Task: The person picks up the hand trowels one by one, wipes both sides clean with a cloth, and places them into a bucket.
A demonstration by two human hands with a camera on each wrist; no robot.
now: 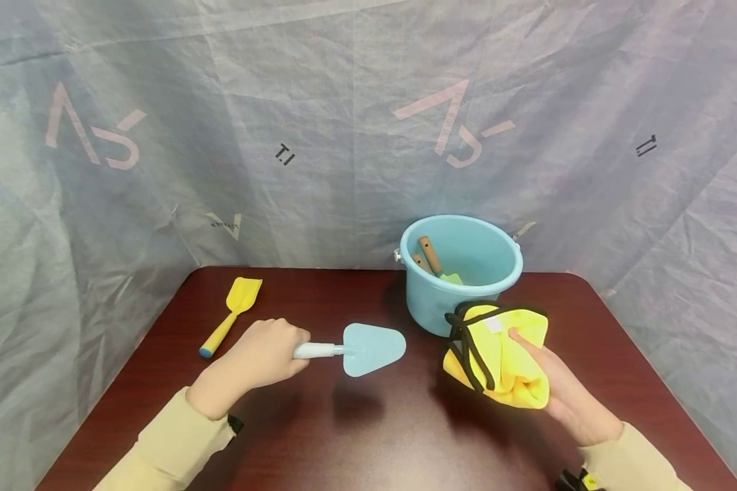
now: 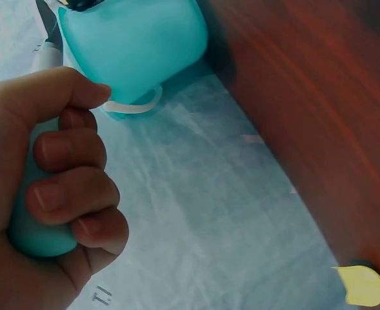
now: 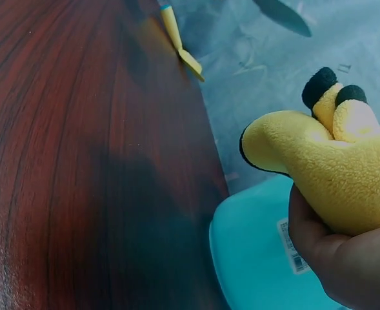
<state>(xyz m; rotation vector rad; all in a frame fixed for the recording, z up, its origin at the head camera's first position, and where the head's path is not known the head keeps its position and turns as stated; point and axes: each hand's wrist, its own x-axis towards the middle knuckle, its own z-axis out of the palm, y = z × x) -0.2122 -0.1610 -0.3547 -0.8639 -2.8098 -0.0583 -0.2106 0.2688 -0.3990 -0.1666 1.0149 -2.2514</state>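
My left hand (image 1: pixel 267 356) grips the pale handle of a light blue trowel (image 1: pixel 374 349), its flat blade pointing right above the table. In the left wrist view the fingers (image 2: pixel 70 152) curl round that handle. My right hand (image 1: pixel 568 395) holds a bunched yellow cloth (image 1: pixel 510 348) with black edging, in front of the bucket. The right wrist view shows the thumb or a finger pressed against the fluffy cloth (image 3: pixel 344 174). A light blue bucket (image 1: pixel 448 303) stands at the back right; inside lean tools with wooden handles (image 1: pixel 430 255), one with a green part.
A yellow scoop (image 1: pixel 228 315) with a blue handle end lies at the back left of the dark red-brown table (image 1: pixel 381 443). Behind and beside the table hangs a grey sheet (image 1: pixel 319 136) with printed letters.
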